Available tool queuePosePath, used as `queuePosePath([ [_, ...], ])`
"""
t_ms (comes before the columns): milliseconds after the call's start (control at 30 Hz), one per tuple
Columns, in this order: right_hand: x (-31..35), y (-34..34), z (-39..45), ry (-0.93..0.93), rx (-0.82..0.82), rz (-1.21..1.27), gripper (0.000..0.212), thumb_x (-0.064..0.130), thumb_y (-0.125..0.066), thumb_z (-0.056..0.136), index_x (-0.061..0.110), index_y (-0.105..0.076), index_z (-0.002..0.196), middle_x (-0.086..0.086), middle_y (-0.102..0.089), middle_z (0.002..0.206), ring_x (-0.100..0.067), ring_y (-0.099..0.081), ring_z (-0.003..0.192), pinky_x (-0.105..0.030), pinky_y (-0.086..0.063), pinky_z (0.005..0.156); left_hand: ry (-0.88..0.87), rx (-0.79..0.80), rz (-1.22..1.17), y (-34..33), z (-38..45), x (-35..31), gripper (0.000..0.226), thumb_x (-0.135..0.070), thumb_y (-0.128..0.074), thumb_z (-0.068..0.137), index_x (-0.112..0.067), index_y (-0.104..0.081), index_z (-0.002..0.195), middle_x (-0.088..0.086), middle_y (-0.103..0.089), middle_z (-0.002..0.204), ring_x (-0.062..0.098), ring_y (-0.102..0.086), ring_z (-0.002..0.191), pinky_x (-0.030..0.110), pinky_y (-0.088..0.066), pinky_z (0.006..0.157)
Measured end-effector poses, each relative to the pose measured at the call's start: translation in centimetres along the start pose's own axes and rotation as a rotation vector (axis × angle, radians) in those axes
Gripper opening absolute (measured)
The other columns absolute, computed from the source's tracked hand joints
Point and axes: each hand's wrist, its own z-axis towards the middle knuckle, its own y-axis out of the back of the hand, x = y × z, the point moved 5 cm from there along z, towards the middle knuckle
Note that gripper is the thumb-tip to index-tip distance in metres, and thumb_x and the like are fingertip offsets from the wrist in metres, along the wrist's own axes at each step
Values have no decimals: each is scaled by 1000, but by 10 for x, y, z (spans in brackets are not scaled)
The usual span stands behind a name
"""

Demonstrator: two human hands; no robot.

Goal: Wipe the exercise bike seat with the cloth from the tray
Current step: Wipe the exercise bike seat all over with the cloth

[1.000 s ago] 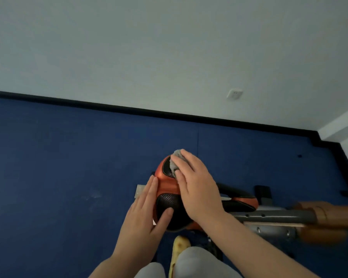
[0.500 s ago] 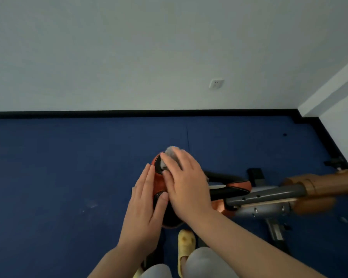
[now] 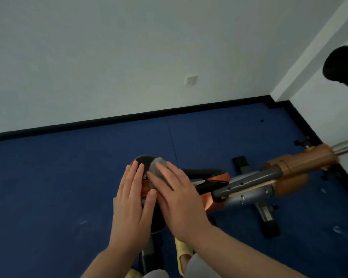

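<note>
Floor: deep blue matting, one seam running away from you toward the wall, a few pale scuffs at lower left and lower right. Black skirting edges it all round. Wall plain white, with a white socket plate low on it, right of centre. Room corner sits at upper right.

Your left hand lies flat on the near-left side of the bike seat, fingers extended and held together, thumb out toward your other hand. It clamps nothing, only presses on the seat.

The seat is black with orange trim, perforated where it shows between your hands; its far tip pokes out beyond your fingertips.

Your right hand is laid flat too, fingers spread a little, palm down on the grey cloth. The cloth is pinned between that hand and the far part of the seat, bunched, with only its far edge showing past your fingertips. It is pressed, not pinched.

Below your wrists: a yellow slipper and pale trouser knees.

Right of the seat: grey frame tube with adjustment holes, orange-brown housing, a black floor foot. A dark blurred object hangs at the upper right edge; you can't tell what it is.

No brand, label or lettering is readable anywhere.
</note>
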Motion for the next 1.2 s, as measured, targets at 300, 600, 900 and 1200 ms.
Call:
queuePosePath([
  [300, -33, 7, -15, -291, -251, 148, 36, 28, -41, 99, 26, -51, 134, 8, -43, 144, -9, -31, 140, -41, -24, 118, -67, -79, 90, -6, 2, 1, 55, -43, -32, 91, -25, -31, 142, -13, -24, 152, 1, -7, 142, 42, -21, 111],
  [600, -74, 21, -28, -323, -234, 58, 39, 30, -37, 100, 27, -47, 138, 9, -44, 144, -6, -34, 137, -43, -25, 117, -40, -120, 1, -4, 2, 3, 55, -39, -36, 88, -27, -33, 142, -14, -27, 151, -1, -11, 141, 42, -20, 110],
  [900, -30, 8, -7, -31, -65, 110, 43, 27, -40, 99, 25, -42, 142, 5, -38, 150, -9, -28, 142, -36, -19, 120, -52, -139, -5, -3, 0, 3, 53, -38, -36, 89, -23, -36, 140, -13, -30, 149, 2, -15, 141, 46, -25, 111],
  [1200, -24, 3, -7, -179, -217, 93, 38, 25, -43, 99, 23, -47, 137, 5, -46, 142, -11, -36, 136, -38, -22, 118, -39, -123, 20, -3, 0, 1, 53, -38, -37, 88, -25, -37, 140, -15, -29, 150, 1, -13, 141, 49, -27, 109],
])
